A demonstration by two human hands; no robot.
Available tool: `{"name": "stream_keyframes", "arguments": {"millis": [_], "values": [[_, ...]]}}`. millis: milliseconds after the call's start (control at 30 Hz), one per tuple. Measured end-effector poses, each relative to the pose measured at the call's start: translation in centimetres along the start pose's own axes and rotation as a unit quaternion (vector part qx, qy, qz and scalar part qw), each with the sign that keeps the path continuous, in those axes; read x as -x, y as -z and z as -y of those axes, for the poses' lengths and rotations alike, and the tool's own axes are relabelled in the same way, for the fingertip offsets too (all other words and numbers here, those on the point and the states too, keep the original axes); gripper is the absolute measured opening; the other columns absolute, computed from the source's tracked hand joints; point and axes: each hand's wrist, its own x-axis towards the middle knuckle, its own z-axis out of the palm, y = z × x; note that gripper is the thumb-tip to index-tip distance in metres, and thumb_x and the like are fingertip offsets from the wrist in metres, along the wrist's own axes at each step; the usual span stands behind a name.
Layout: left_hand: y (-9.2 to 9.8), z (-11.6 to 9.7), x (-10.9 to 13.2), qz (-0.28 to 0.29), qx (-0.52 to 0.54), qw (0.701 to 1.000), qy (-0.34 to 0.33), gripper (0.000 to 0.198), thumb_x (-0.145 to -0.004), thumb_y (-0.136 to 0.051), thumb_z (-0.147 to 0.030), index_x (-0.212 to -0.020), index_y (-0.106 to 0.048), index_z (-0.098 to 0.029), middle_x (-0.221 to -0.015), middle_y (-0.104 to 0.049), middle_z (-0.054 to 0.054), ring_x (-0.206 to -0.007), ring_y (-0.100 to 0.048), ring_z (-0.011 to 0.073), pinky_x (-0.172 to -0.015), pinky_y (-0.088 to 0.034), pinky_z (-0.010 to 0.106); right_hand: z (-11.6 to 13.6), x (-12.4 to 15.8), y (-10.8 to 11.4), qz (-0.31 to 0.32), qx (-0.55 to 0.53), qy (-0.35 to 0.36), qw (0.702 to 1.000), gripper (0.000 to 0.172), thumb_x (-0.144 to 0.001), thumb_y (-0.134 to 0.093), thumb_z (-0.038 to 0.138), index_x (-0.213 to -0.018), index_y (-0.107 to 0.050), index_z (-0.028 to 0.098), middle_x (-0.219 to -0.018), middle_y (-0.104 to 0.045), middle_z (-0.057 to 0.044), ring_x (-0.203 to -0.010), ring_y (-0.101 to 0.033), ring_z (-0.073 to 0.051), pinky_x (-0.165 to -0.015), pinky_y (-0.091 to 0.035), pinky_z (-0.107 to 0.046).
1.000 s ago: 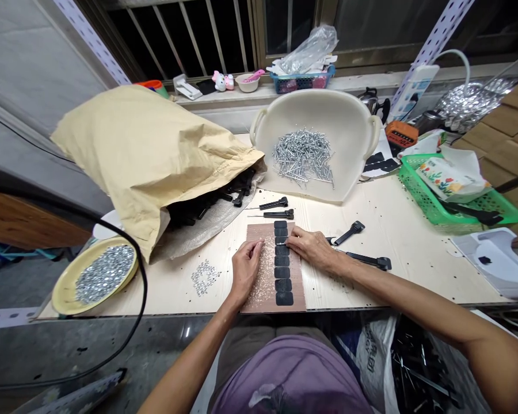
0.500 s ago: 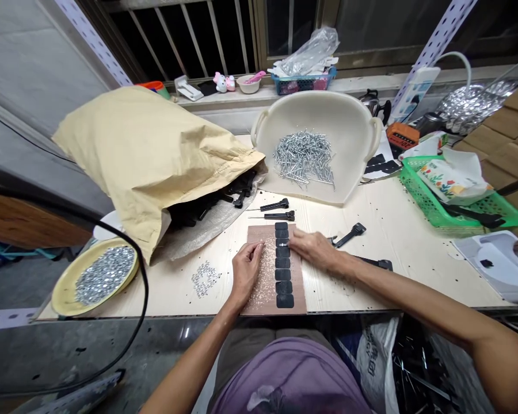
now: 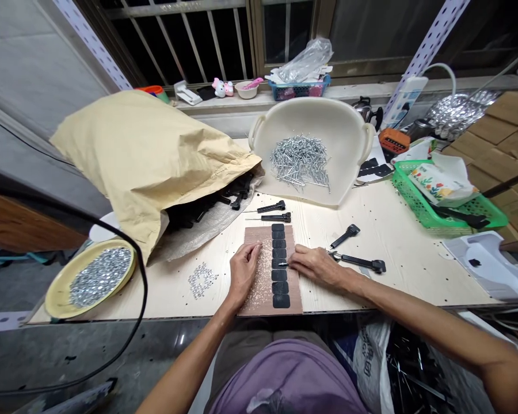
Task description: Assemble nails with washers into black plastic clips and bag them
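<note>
My right hand (image 3: 313, 263) is closed in a pinch on a small metal-tipped piece (image 3: 283, 264), whose kind I cannot make out. The piece lies over a row of black pads (image 3: 280, 275) on a brown board (image 3: 294, 293). At the board's left side my left hand (image 3: 244, 269) has thumb and fingers pressed together; whatever they hold is hidden. Pale specks (image 3: 264, 273) cover the board between the hands. Beyond the board lie two black-handled tools with thin metal shafts (image 3: 276, 217). Black-handled pieces (image 3: 363, 263) lie behind the right forearm.
A cream basin (image 3: 345, 132) at the back holds metal pins (image 3: 301, 161). Left of it, a paper sack (image 3: 155, 149) spills black parts. A yellow bowl (image 3: 54, 290) of small metal pieces stands at the left, a green basket (image 3: 414, 198) at the right. A black cable (image 3: 144, 293) hangs in front.
My right hand has moved down the row of black pads toward me, with the small metal-tipped piece showing at its fingertips. The left hand stays pinched at about the same place.
</note>
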Motion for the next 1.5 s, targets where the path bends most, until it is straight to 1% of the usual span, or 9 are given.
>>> {"name": "stream_keyframes", "arguments": {"millis": [233,433,600,733,867,1100,1267,1367,1500], "values": [[0.3,-0.2,0.1,0.012,0.017,1.000,-0.007,0.028,-0.087,-0.049,-0.038,-0.094,-0.070,-0.020,-0.094,-0.069,0.005,-0.087,-0.063,0.0196,-0.078,-0.048,0.031,-2.9,2.9,4.0,0.025,0.073,-0.091,0.993,0.023,-0.092,-0.044,0.032,-0.088,-0.065,0.023,-0.084,-0.063,-0.003,-0.070,-0.059,-0.013,-0.055,-0.038,-0.023],[0.4,-0.4,0.4,-0.001,0.015,1.000,-0.005,0.026,-0.087,-0.049,-0.035,-0.094,-0.070,-0.021,-0.091,-0.068,0.005,-0.084,-0.062,0.0186,-0.075,-0.048,0.030,-3.4,-5.1,3.4,-0.088,0.107,-0.062,0.988,0.028,-0.094,-0.041,0.035,-0.092,-0.065,0.021,-0.089,-0.066,-0.006,-0.079,-0.059,-0.017,-0.063,-0.041,-0.027],[5.1,0.4,1.7,-0.067,-0.025,0.997,0.006,0.025,-0.088,-0.050,-0.034,-0.096,-0.069,-0.021,-0.087,-0.066,0.005,-0.079,-0.061,0.0163,-0.067,-0.046,0.026,-3.8,-13.7,-0.5,-0.045,0.169,-0.032,0.984,0.022,-0.091,-0.047,0.031,-0.097,-0.065,0.020,-0.092,-0.065,-0.007,-0.086,-0.055,-0.020,-0.068,-0.038,-0.028],[10.5,2.2,3.3,-0.095,-0.129,0.987,-0.001,0.024,-0.087,-0.051,-0.033,-0.099,-0.068,-0.022,-0.086,-0.064,0.005,-0.076,-0.058,0.0162,-0.065,-0.045,0.027,-4.8,-16.3,-2.5,0.031,0.180,-0.044,0.982,0.021,-0.089,-0.050,0.031,-0.088,-0.066,0.019,-0.090,-0.063,-0.007,-0.085,-0.052,-0.020,-0.066,-0.035,-0.028],[12.5,3.9,4.9,-0.028,-0.250,0.967,-0.049,0.023,-0.088,-0.050,-0.031,-0.101,-0.068,-0.025,-0.085,-0.061,0.006,-0.084,-0.055,0.0195,-0.072,-0.045,0.031,-5.2,-16.0,-2.6,0.023,0.176,-0.055,0.983,0.024,-0.091,-0.044,0.028,-0.084,-0.063,0.016,-0.092,-0.061,-0.009,-0.084,-0.052,-0.019,-0.064,-0.035,-0.027],[11.7,5.5,5.0,0.046,-0.382,0.915,-0.121,0.021,-0.089,-0.049,-0.027,-0.099,-0.067,-0.028,-0.088,-0.059,0.006,-0.083,-0.046,0.0197,-0.061,-0.040,0.027,-3.7,-12.3,0.4,-0.147,0.144,-0.012,0.979,0.024,-0.094,-0.038,0.026,-0.098,-0.059,0.016,-0.092,-0.063,-0.009,-0.087,-0.055,-0.020,-0.075,-0.039,-0.030],[11.6,5.3,4.3,0.082,-0.415,0.894,-0.150,0.021,-0.091,-0.044,-0.022,-0.095,-0.064,-0.019,-0.088,-0.059,0.008,-0.085,-0.046,0.0199,-0.066,-0.041,0.028,-0.7,-9.8,1.2,-0.186,0.093,0.033,0.978,0.026,-0.093,-0.042,0.021,-0.113,-0.058,0.015,-0.096,-0.063,-0.008,-0.089,-0.054,-0.020,-0.080,-0.042,-0.032],[11.7,4.8,4.1,0.087,-0.381,0.911,-0.132,0.019,-0.090,-0.046,-0.022,-0.087,-0.063,-0.017,-0.085,-0.059,0.008,-0.084,-0.047,0.0204,-0.069,-0.042,0.031,1.9,-8.7,0.5,-0.176,0.048,0.032,0.983,0.031,-0.092,-0.042,0.018,-0.120,-0.055,0.016,-0.099,-0.062,-0.008,-0.090,-0.054,-0.019,-0.078,-0.045,-0.031],[11.3,3.6,3.8,0.022,-0.172,0.985,-0.011,0.013,-0.085,-0.054,-0.027,-0.082,-0.062,-0.017,-0.080,-0.060,0.006,-0.078,-0.052,0.0178,-0.067,-0.043,0.029,5.5,-7.7,-1.2,-0.146,-0.016,0.015,0.989,0.030,-0.093,-0.042,0.020,-0.117,-0.059,0.019,-0.094,-0.060,-0.007,-0.085,-0.055,-0.016,-0.072,-0.048,-0.028]]}}
